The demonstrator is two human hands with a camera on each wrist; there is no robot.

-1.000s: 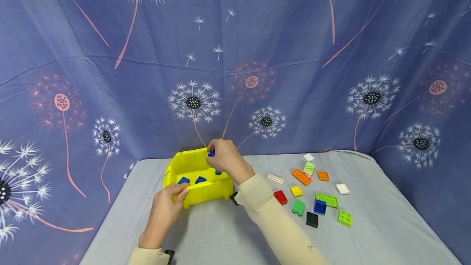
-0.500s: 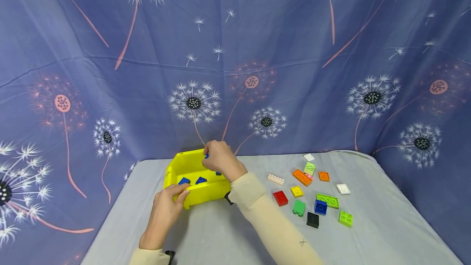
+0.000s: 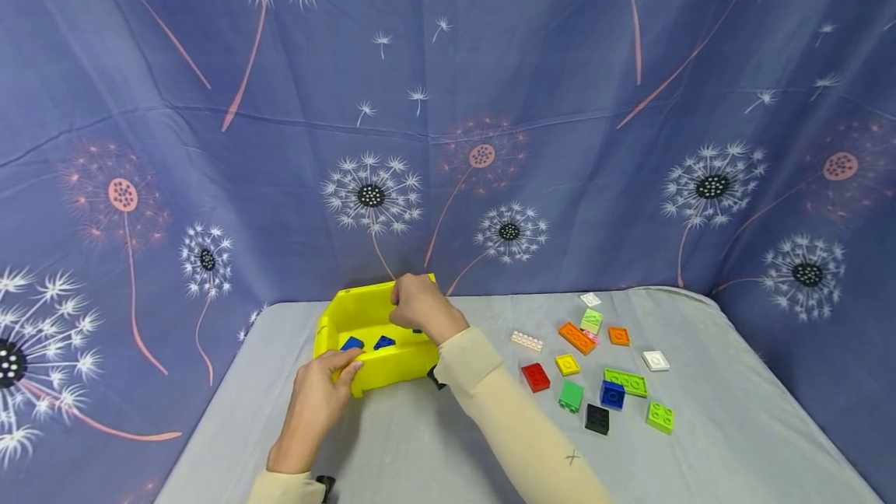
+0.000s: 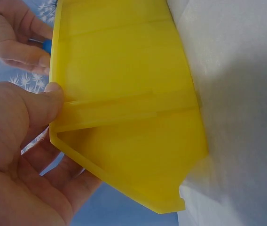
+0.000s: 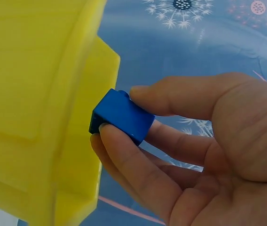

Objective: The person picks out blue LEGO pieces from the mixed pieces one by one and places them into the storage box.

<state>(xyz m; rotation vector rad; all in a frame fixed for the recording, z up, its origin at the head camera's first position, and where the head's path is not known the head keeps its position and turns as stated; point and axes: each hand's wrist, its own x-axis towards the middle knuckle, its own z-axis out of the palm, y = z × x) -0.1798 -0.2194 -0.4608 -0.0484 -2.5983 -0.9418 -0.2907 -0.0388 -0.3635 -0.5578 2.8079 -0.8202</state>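
A yellow plastic bin point(image 3: 395, 366) stands toward the back left of the table. My left hand point(image 3: 316, 401) grips its near left rim, thumb on one face and fingers behind, as the left wrist view shows. Over the bin's right part, my right hand point(image 3: 428, 311) pinches a blue toy brick point(image 5: 123, 115) between thumb and fingertips. In the head view that brick is mostly hidden by the hand. Inside the bin lie a blue piece point(image 3: 352, 344) and a triangular-looking blue piece point(image 3: 384, 342); another bit of blue shows beside the right hand.
Loose bricks are spread on the grey cloth to the right, among them a red brick point(image 3: 535, 377), a green brick point(image 3: 570, 396), a black brick point(image 3: 597, 418) and a blue brick point(image 3: 612, 394). A patterned blue curtain point(image 3: 560, 177) hangs behind the table.
My right hand has shifted a little left, then slightly down, over the bin with the blue brick still pinched. The left hand keeps its hold on the rim.
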